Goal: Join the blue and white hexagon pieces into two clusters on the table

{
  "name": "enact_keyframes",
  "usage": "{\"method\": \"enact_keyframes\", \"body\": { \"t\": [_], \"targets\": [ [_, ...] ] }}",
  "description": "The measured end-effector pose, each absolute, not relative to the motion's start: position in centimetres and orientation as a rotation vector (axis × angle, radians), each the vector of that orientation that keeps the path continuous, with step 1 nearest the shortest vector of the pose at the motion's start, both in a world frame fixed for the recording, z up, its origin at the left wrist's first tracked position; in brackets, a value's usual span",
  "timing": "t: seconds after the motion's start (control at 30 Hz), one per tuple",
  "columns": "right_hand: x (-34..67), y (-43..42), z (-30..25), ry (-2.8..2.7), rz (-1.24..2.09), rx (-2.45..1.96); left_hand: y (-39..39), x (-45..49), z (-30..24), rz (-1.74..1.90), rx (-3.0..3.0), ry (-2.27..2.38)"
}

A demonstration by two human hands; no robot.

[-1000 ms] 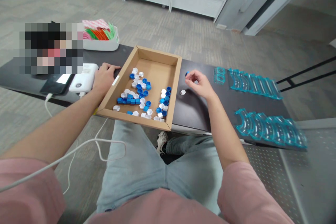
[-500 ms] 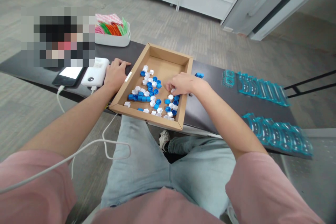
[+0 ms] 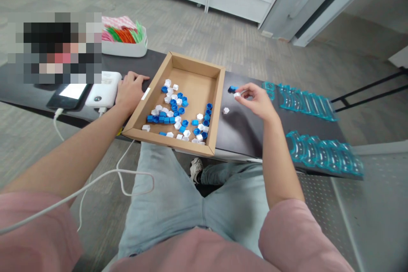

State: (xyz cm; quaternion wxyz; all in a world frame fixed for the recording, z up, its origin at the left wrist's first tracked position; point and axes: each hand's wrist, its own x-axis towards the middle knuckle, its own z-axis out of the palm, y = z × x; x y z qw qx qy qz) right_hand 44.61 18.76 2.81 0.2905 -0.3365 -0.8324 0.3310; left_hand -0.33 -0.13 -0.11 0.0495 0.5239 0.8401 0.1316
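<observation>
A shallow cardboard tray (image 3: 215,106) lies on a dark table (image 3: 242,131) and holds several small blue and white hexagonal caps (image 3: 174,110). My left hand (image 3: 129,91) rests against the tray's left wall, fingers curled loosely and empty. My right hand (image 3: 258,100) hovers over the table right of the tray, pinching a small white cap (image 3: 236,94) at its fingertips. A blue cap (image 3: 232,89) sits on the table just beyond those fingers. Another white cap (image 3: 226,110) lies on the table beside the tray.
Teal curved plastic pieces (image 3: 299,100) lie in a row at the right, with a second row (image 3: 321,153) nearer. A white power bank (image 3: 103,90) and a phone (image 3: 68,93) sit left of the tray. A white bin (image 3: 124,40) of coloured items stands behind them. A cable (image 3: 95,182) hangs down.
My right hand came out of the tray and moved right over the table, now pinching a white cap near the blue one. My left hand stayed at the tray's side.
</observation>
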Motion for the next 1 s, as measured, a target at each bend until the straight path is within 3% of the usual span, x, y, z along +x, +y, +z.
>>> {"method": "enact_keyframes", "body": {
  "t": [0.2,1.0],
  "targets": [
    [46.8,19.1,-2.0,-2.279,1.085,-0.973,0.1,-0.4,0.0,0.353,1.579,2.591],
    [45.8,19.2,-3.0,-2.292,1.180,-0.717,0.5,-1.2,-0.5,0.265,1.562,2.648]
  ]
}}
